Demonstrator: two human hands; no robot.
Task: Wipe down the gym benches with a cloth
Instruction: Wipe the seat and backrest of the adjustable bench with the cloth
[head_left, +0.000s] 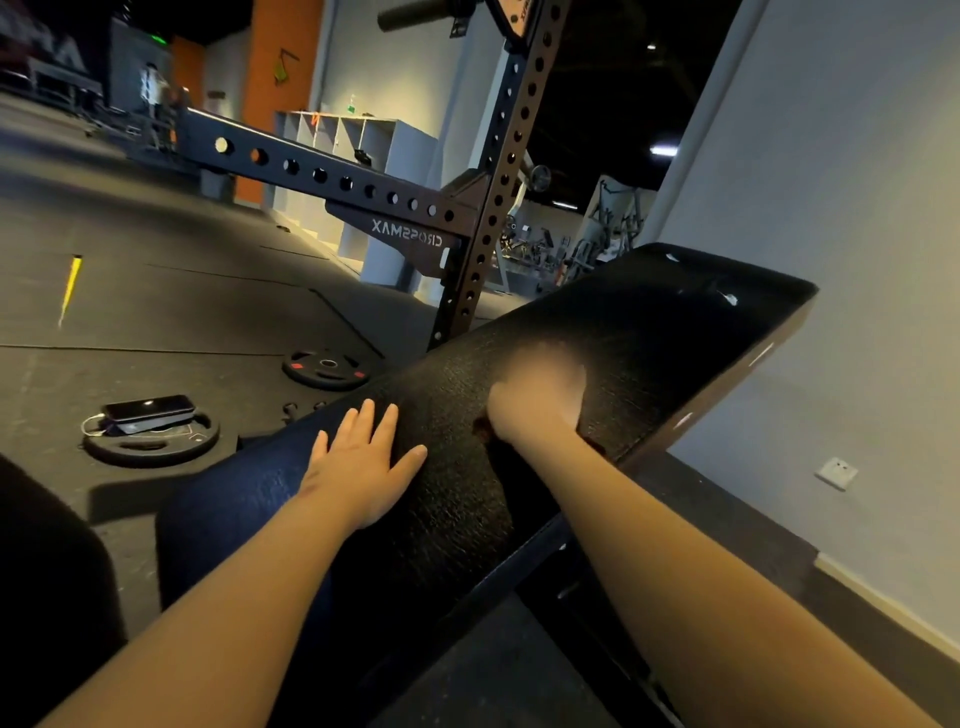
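Observation:
A black padded gym bench (649, 332) slants from the lower left up to the right. My left hand (363, 467) lies flat on its lower part, fingers straight and spread. My right hand (537, 395) is higher up on the pad and blurred by motion. It holds a dark reddish-brown cloth (482, 428) against the surface. Only small bits of the cloth peek out on both sides of the wrist; the rest is hidden under the hand.
A perforated black rack upright (493, 208) and its crossbeam stand just behind the bench. On the rubber floor to the left lie a weight plate (326, 370) and a second plate carrying a phone (148, 413). A grey wall (857, 260) runs close along the right.

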